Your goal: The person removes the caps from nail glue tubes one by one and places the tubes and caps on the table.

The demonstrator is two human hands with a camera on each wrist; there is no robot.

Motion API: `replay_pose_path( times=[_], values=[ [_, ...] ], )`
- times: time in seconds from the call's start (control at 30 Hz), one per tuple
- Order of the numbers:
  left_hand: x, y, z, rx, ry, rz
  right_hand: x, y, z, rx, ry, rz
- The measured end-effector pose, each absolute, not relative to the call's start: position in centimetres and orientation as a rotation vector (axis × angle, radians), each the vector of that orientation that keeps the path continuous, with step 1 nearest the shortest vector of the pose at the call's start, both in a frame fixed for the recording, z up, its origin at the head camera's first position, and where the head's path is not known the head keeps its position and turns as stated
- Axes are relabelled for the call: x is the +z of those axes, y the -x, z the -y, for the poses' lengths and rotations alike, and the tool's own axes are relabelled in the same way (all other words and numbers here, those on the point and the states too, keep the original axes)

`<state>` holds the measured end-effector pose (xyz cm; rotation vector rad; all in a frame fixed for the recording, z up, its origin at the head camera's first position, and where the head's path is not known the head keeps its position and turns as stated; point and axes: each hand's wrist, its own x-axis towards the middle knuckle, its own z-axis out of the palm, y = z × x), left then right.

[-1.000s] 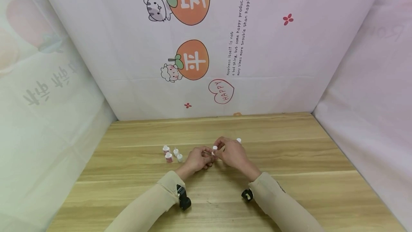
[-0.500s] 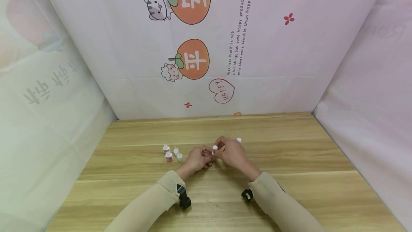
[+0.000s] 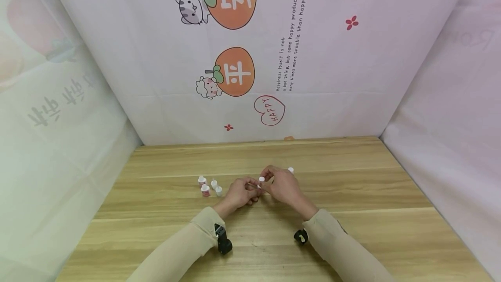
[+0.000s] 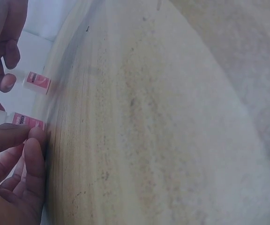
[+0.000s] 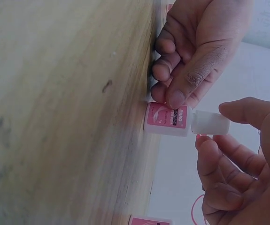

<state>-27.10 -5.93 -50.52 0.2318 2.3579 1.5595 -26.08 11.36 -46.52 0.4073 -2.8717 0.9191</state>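
Note:
A small white glue bottle with a pink label stands on the wooden table, its white cap on top. My left hand steadies the bottle low down, thumb and fingers gripping its labelled body. From the other side my right hand pinches the cap between thumb and fingers. Both hands meet at the bottle in the head view and hide most of it. Behind the right hand, a second capped bottle with a pink label stands upright.
Left of the hands, two more pink-labelled bottles stand on the table. Next to them are two small white pieces with thin stems pointing up. A printed white cloth rises at the table's back edge.

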Motion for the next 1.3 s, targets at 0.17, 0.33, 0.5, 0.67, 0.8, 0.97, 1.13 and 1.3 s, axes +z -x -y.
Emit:
replay_pose_path(
  times=[0.17, 0.33, 0.5, 0.67, 0.8, 0.97, 1.13, 1.3],
  values=[
    [-50.51, 27.06, 5.96, 1.561, -0.239, -2.357, -46.43, 26.06, -11.37, 0.926, -0.397, 2.883],
    [-50.39, 27.02, 5.98, 1.565, -0.237, -2.353, -46.23, 25.98, -11.35, 0.953, -0.399, 2.881],
    [-50.45, 27.05, 6.02, 1.57, -0.238, -2.348, -46.26, 25.92, -11.32, 0.934, -0.381, 2.885],
    [-50.46, 27.05, 6.01, 1.571, -0.24, -2.347, -46.17, 25.85, -11.31, 0.945, -0.385, 2.886],
    [-50.45, 27.01, 6.0, 1.567, -0.238, -2.354, -46.15, 25.88, -11.29, 0.943, -0.375, 2.892],
    [-50.39, 26.94, 6.0, 1.565, -0.244, -2.357, -46.15, 25.87, -11.28, 0.932, -0.376, 2.89],
    [-50.45, 27.01, 6.07, 1.566, -0.252, -2.352, -46.22, 25.88, -11.29, 0.937, -0.401, 2.875],
    [-50.46, 27.0, 6.09, 1.564, -0.26, -2.36, -46.3, 25.95, -11.26, 0.934, -0.394, 2.874]
  ],
)
